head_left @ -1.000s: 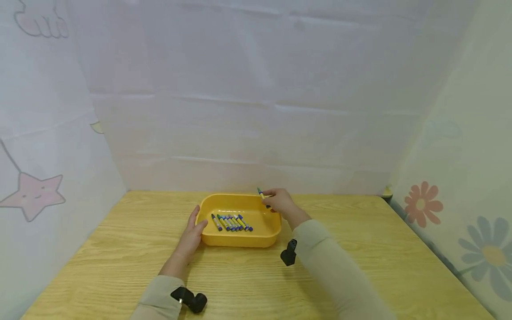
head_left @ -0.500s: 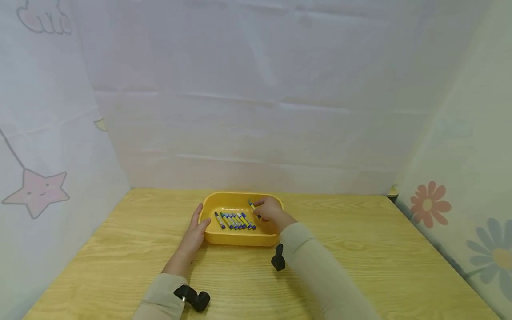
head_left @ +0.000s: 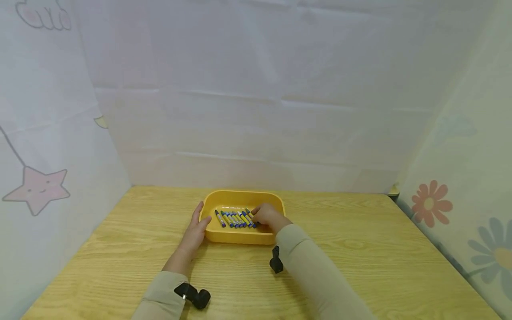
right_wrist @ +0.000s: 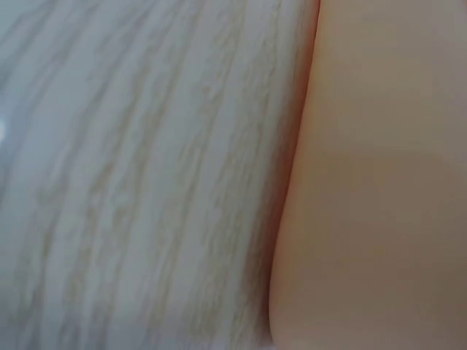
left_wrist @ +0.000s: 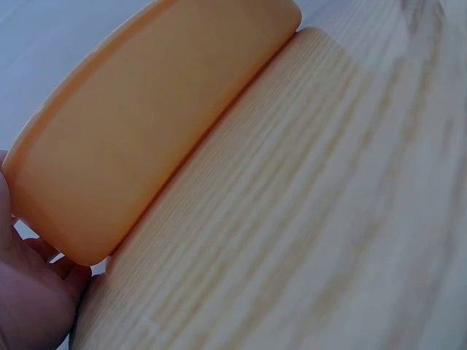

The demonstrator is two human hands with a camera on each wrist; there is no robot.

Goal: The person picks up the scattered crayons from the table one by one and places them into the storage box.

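A yellow plastic tray (head_left: 240,238) stands on the wooden table, with several crayons (head_left: 234,219) lying side by side on its floor. Its left end is held by my left hand (head_left: 194,233), thumb over the rim and fingers along the outside; the left wrist view shows the fingers (left_wrist: 62,268) curled about the tray's corner. Inside the tray, at the row's right end, my right hand (head_left: 270,215) pinches a crayon (head_left: 249,213) low beside the others. The hand covers that crayon's lower part. In the right wrist view only the tray's outer wall (right_wrist: 379,182) and tabletop appear.
Pale wood tabletop (head_left: 352,249) surrounds the tray. White sheets (head_left: 256,111) printed with a star and flowers hang behind and at both sides. A black wrist camera (head_left: 276,260) sits on the right sleeve, near the tray's front wall.
My right hand has moved left and down from above the tray's back right rim, bringing the crayon beside the row. The left hand keeps its hold on the tray.
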